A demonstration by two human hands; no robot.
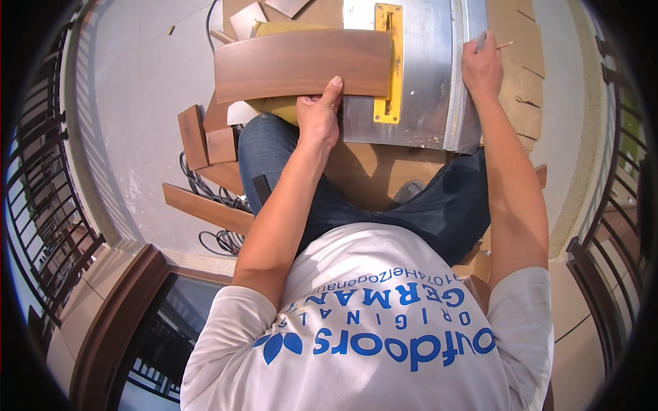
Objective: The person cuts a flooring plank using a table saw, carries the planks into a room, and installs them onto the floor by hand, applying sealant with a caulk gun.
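Note:
A brown wood plank [301, 61] lies across the left part of a metal saw table [425, 82]. Its right end overlaps the slotted yellow insert plate [386, 113]. My left hand [319, 116] grips the plank's near edge, thumb on top and the other fingers mostly hidden underneath. On the far right, my right hand [482, 68] is closed at the long metal fence [458, 103], its fingers against the rail. A pencil [506, 44] sticks out to the right from between those fingers. Any blade is hidden or cannot be made out.
Plank offcuts [192, 137] and a longer wood strip [209, 207] lie on the left. Black cable [223, 241] coils near my left leg. Flattened cardboard [522, 82] covers the floor on the right. Dark railings [48, 171] border the tiled floor.

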